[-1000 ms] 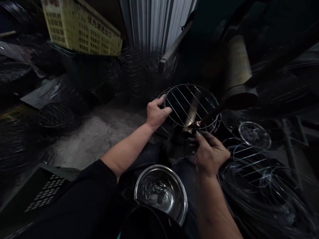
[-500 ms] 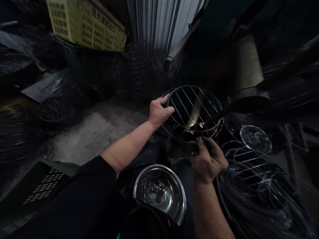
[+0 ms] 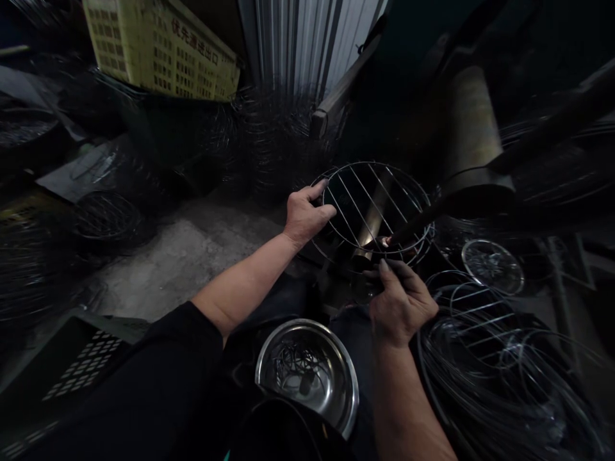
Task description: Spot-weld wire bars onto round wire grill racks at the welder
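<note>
A round wire rack (image 3: 372, 211) with parallel bars sits on a machine's lower arm in front of me. My left hand (image 3: 305, 213) grips its left rim, fingers curled over the wire. My right hand (image 3: 400, 298) is at the rack's near rim, fingers pinched together on the wire or a small part that I cannot make out. A dark rod (image 3: 414, 224) from the right comes down onto the rim just above my right fingers, its tip faintly glowing. A brass cylinder (image 3: 369, 221) shows beneath the rack.
A steel bowl (image 3: 307, 372) with small wire pieces rests on my lap. Several finished wire racks and rings (image 3: 485, 346) are heaped at the right. Stacked wire baskets (image 3: 283, 134), a yellow crate (image 3: 158, 51) and a dark perforated crate (image 3: 72, 371) lie left and behind.
The view shifted slightly. My right hand dipped a little, then rose again to the rack's near rim. My left hand kept its grip on the rim.
</note>
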A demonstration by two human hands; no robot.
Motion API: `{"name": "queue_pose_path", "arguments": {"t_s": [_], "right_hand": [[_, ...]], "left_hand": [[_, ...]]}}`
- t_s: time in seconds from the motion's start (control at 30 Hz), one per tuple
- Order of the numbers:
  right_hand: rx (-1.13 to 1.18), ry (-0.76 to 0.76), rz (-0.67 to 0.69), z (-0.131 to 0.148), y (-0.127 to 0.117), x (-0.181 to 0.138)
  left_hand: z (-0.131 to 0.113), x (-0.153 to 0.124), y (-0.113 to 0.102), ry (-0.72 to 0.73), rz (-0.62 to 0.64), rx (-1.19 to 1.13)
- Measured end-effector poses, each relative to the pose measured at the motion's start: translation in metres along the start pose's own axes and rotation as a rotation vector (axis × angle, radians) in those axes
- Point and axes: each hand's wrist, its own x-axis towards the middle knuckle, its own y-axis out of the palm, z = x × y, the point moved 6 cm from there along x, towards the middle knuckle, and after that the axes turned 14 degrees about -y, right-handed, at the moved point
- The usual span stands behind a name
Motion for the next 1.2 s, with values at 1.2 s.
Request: {"name": "queue_pose_path", "arguments": {"t_s": [1.2], "right_hand": [[-0.204,-0.062,0.127,-0.008,-0.004,0.010]], "left_hand": [[0.006,0.013,0.010,-0.073,0.018,-0.063]]}}
